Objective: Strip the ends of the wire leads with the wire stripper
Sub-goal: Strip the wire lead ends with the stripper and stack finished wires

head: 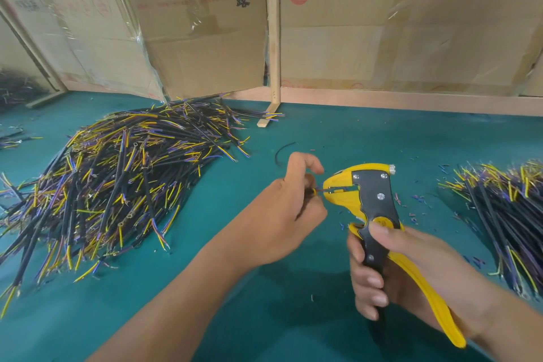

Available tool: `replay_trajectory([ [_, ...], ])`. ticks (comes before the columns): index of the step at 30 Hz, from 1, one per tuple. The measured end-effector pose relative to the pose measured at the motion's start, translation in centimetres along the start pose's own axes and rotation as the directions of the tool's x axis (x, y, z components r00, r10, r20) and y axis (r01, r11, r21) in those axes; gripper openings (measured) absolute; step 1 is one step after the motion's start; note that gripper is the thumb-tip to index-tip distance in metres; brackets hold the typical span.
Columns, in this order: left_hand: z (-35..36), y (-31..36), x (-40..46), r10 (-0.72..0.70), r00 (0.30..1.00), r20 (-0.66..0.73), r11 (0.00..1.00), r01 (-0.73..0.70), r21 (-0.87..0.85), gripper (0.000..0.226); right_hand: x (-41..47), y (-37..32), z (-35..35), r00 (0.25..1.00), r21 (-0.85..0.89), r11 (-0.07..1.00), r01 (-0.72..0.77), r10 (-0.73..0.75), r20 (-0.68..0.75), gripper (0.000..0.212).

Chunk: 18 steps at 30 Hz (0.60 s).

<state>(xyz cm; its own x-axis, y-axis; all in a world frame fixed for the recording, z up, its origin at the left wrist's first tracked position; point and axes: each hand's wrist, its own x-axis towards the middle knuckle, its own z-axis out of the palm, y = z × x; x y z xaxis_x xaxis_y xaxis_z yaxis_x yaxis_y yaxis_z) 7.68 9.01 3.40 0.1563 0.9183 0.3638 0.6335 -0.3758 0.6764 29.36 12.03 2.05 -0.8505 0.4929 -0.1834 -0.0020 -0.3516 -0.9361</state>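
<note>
Head view: my left hand [286, 206] pinches a wire lead [314, 191] between thumb and curled fingers, its yellow end fed into the mouth of the wire stripper [373, 200], just beyond my fingertips. My right hand [411, 270] is wrapped round the stripper's handles, thumb on the black body, fingers curled over the lower grip; handles look only part squeezed, so I judge this end isn't cut yet. Big pile of leads [117, 179] sits well left of my left hand, a smaller pile [505, 214] right of my right hand. Can't tell which one is finished. Insulation scraps [411, 214] litter the green mat [293, 317] by the stripper, so some ends are done. Plenty apparently left.
</note>
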Motion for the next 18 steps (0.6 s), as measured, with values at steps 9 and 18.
replay_trajectory([
  [9, -0.4, -0.2, 0.0, -0.015, 1.0, 0.02, 1.0, 0.015, 0.015, 0.027, 0.6, -0.5, 0.5, 0.982, 0.13, 0.991, -0.004, 0.028, -0.186, 0.058],
  [18, -1.1, -1.1, 0.2, -0.03, 0.997, -0.069, 0.999, 0.032, 0.028, 0.011, 1.5, -1.2, -0.7, 0.965, 0.285, 0.949, 0.134, -0.059, -0.256, 0.04],
])
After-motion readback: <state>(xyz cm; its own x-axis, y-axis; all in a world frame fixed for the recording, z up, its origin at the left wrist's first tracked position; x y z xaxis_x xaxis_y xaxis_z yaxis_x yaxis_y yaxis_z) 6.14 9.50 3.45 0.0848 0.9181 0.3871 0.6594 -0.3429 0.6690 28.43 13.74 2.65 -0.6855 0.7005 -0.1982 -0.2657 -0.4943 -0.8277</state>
